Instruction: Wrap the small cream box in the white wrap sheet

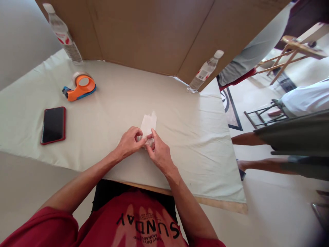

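A small whitish, partly see-through packet (pixel 148 124), paper or plastic, lies near the front middle of the cloth-covered table. Its far end sticks out flat beyond my fingers, and its near end looks crumpled. My left hand (pixel 131 140) is closed, thumb and fingers pinching the packet's near left side. From the right, my right hand (pixel 159 149) pinches the same crumpled end, its thumb and forefinger close to the left thumb. The fingertips cover part of the packet, so its exact kind is unclear.
An orange tape dispenser (pixel 81 89) and a red-cased phone (pixel 53 125) lie at the left of the table (pixel 123 94). Water bottles stand at back left (pixel 65 36) and back right (pixel 205 71), against a cardboard panel (pixel 144 34). Other people (pixel 303 137) are beyond the right edge.
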